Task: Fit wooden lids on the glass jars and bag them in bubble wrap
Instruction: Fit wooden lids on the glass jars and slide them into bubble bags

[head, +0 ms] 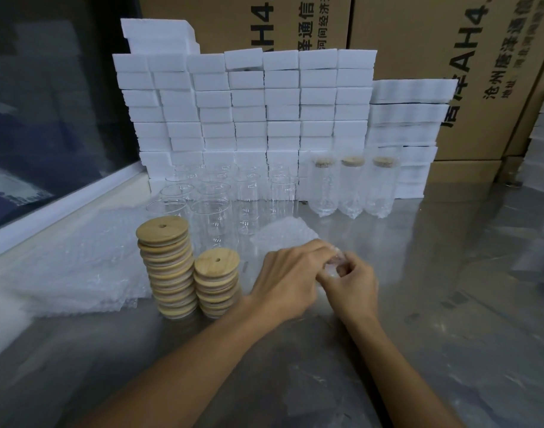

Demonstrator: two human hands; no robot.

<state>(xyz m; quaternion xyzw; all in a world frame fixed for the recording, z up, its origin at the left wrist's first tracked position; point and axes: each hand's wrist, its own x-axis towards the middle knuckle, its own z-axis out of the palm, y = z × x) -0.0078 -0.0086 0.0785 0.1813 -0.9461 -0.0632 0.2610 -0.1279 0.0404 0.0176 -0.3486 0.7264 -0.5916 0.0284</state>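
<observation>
Two stacks of round wooden lids [168, 267] stand on the steel table, the taller one on the left and the shorter stack [216, 282] to its right. Behind them stand several open glass jars [209, 223]. Three lidded jars in bubble-wrap bags [351, 189] stand farther right. A bubble-wrap bag [283, 237] lies in front of the jars. My left hand [289, 279] and my right hand [352, 282] meet at its near edge, and both pinch the bag's mouth between fingers and thumb.
A pile of flat bubble-wrap bags [70, 273] lies at the left. White foam blocks [249, 106] are stacked like a wall behind the jars, with cardboard boxes [450, 72] behind them. A window frame [63, 205] borders the table's left edge.
</observation>
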